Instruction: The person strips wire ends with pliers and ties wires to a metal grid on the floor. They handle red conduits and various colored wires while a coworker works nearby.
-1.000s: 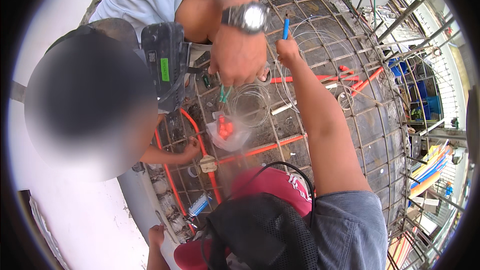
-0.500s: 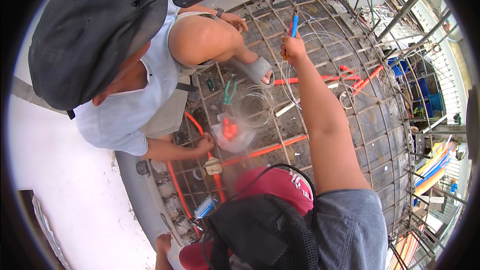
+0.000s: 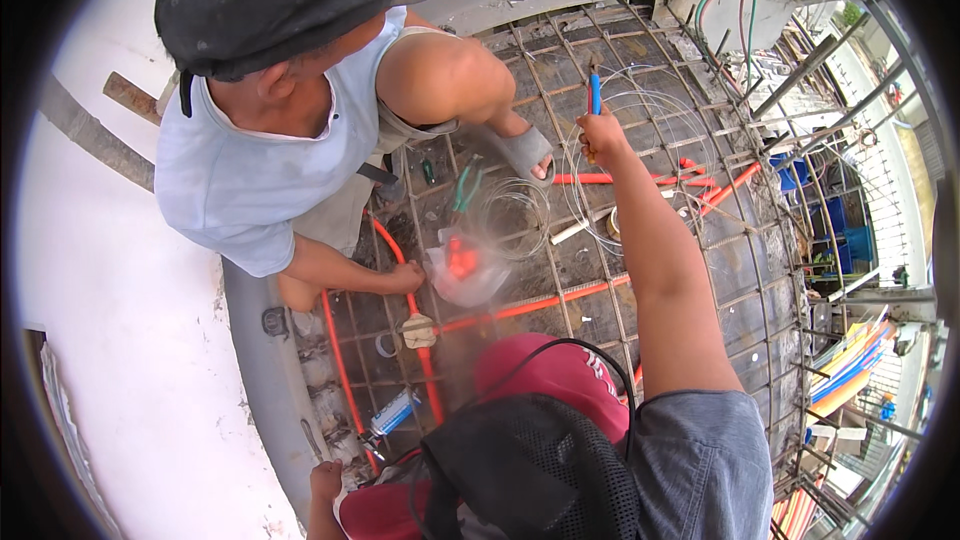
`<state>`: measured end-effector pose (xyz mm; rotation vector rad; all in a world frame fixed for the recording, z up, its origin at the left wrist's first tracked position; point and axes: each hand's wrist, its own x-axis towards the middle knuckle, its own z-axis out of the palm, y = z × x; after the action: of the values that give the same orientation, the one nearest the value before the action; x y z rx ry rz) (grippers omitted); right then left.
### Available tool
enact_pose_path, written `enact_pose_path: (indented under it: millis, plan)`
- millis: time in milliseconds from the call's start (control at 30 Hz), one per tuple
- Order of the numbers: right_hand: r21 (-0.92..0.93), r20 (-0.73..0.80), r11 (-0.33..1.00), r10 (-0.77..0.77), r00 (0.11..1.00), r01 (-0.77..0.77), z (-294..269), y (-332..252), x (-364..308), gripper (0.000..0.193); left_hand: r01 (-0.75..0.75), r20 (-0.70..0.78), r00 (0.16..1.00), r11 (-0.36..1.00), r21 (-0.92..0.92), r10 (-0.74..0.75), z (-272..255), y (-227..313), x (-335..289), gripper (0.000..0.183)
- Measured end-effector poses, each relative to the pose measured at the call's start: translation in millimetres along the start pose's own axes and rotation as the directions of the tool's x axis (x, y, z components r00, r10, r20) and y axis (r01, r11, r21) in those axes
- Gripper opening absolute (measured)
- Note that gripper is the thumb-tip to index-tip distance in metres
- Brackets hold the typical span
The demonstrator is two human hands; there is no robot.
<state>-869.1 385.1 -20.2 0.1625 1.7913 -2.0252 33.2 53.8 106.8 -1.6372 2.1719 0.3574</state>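
Observation:
My right hand (image 3: 602,136) reaches far out over the steel grid, its fingers wrapped round pliers with blue-and-orange handles (image 3: 595,93). Their jaws point away from me, beside a large loop of pale wire (image 3: 650,90). Low at the left, my left hand (image 3: 326,481) is closed next to a thin grey rod (image 3: 312,437) on the concrete edge; what its fingers hold is hidden. A co-worker squats at the left, one hand (image 3: 405,278) at an orange conduit (image 3: 390,238). Below that hand, a pale junction box (image 3: 419,331) joins the conduit.
Rebar mesh (image 3: 560,280) covers the dark formwork. Between us lie a plastic bag with orange pieces (image 3: 462,260), green-handled pliers (image 3: 466,190) and coiled wire (image 3: 515,218). A blue-and-white tube (image 3: 395,412) is near my knee. Scaffold poles (image 3: 815,60) stand at the right.
My view has shifted, and the co-worker's head and body sit farther right and higher in it. My right hand still grips the pliers, now slightly lower in view.

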Motion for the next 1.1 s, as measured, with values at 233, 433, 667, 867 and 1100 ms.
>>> enact_pose_path:
  millis: [233,433,667,867,1100]
  plan:
    - [-0.186,0.004,0.978,0.100,0.995,-0.097,4,0,-4,0.044,-0.030,0.120,0.992,0.999,-0.036,0.034,25,-7,21,0.053]
    - [0.024,-0.139,0.987,0.160,0.977,-0.158,8,10,20,0.027,0.181,0.254,0.955,0.980,-0.089,-0.153,35,-23,11,0.045]
    - [0.523,-0.152,0.836,0.284,0.947,-0.167,-26,3,38,0.011,-0.640,0.308,0.765,0.720,0.269,0.565,42,-71,0,0.033]
    - [0.459,-0.351,0.883,0.077,0.933,0.100,-108,1,-48,0.011,-0.101,-0.052,0.994,0.993,-0.061,0.098,-2,15,-20,0.035]
    - [0.124,-0.235,0.990,-0.034,0.971,0.064,-205,19,-219,0.056,-0.580,-0.167,0.815,0.781,-0.233,0.555,-101,294,5,0.027]
